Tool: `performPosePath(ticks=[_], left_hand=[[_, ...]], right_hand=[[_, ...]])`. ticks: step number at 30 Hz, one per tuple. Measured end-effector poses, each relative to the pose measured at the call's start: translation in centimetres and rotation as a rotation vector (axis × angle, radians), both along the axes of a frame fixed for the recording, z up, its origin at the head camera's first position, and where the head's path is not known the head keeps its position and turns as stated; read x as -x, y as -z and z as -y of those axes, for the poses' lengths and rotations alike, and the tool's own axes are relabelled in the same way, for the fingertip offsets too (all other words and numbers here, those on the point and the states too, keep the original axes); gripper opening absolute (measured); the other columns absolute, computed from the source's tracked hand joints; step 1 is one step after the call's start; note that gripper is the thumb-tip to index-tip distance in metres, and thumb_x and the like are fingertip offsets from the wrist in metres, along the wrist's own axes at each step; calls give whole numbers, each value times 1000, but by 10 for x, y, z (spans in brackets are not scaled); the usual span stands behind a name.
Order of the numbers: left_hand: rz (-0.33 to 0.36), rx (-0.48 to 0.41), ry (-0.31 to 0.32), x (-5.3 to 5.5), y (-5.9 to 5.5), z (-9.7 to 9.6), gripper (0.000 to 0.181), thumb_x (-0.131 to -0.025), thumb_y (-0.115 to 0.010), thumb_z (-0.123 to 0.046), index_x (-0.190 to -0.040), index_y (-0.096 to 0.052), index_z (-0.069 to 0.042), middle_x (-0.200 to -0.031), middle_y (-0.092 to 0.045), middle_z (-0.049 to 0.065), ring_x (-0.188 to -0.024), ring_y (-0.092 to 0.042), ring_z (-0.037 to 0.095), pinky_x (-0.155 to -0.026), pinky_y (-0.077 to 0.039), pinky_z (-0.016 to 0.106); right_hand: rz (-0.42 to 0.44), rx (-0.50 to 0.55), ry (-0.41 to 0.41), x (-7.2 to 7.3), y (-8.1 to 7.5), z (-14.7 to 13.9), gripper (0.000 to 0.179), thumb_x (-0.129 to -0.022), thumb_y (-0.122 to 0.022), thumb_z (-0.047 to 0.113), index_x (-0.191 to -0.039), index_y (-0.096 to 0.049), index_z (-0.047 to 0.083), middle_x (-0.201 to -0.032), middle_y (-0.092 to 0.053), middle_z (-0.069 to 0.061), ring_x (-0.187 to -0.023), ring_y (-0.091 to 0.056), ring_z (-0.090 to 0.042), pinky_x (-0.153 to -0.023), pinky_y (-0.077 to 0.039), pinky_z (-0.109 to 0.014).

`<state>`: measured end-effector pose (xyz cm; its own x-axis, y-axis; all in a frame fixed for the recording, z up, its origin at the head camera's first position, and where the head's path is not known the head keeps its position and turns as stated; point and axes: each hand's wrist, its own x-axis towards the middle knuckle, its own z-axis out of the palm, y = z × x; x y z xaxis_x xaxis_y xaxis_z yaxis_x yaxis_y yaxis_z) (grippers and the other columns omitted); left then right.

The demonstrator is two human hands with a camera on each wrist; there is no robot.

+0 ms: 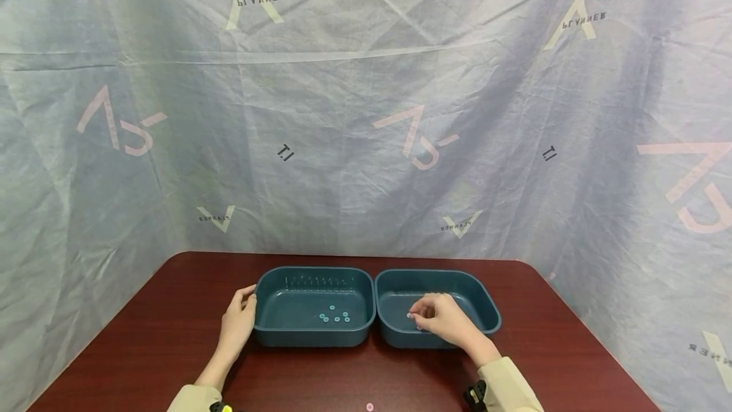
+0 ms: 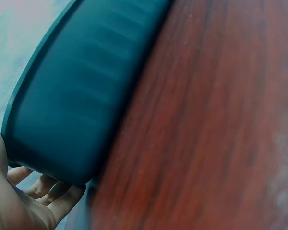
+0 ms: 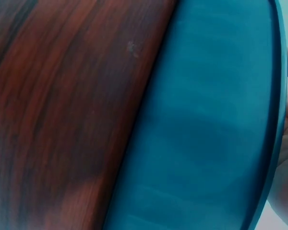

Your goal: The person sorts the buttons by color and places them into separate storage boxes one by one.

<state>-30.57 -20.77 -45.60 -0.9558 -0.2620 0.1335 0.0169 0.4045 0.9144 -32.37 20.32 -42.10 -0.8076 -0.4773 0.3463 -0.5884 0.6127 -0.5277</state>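
Note:
My right hand (image 1: 441,320) is over the right teal tray (image 1: 438,337), its thumb and index finger pinching a small pink disc (image 1: 410,315) with a pale middle. Just below those fingertips, a second pink disc (image 1: 419,328) lies in the tray, partly covered by the hand. At the left end of the left teal tray (image 1: 311,338), my left hand (image 1: 237,320) rests against the outer wall with relaxed fingers (image 2: 67,203). Several small blue-green discs (image 1: 337,319) lie on that tray's floor. In the right wrist view, the tray wall (image 3: 197,124) hides the right fingertips.
Both trays stand side by side, rims nearly meeting, on a dark red wooden table (image 1: 320,377). One loose pink disc (image 1: 370,407) lies near the table's front edge. A grey printed cloth (image 1: 343,208) hangs behind the table and along both sides.

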Motion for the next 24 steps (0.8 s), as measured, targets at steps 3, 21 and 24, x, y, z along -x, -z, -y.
performPosePath(ticks=[3,21,24], left_hand=[[0,3,-2,1,1,0,47,-103,-28,-32,-141,-36,-6,-133,-47,28,-120,-47,40,-92,-40,52],[-4,1,-10,3,4,1,45,-102,-30,-30,-140,-38,-7,-132,-49,27,-118,-49,39,-91,-40,50],[-6,6,-6,2,3,1,45,-103,-29,-30,-140,-37,-6,-132,-48,28,-118,-49,40,-90,-40,51]], right_hand=[[11,-10,31,1,1,-1,7,-85,-67,10,-89,-73,9,-68,-61,8,-55,-51,0,-49,-44,-21],[-6,-36,107,7,3,-5,10,-85,-67,9,-91,-73,5,-74,-63,6,-60,-50,0,-54,-44,-20],[-17,-45,116,8,3,-5,10,-84,-67,9,-92,-73,5,-73,-62,7,-61,-49,0,-56,-45,-20]])
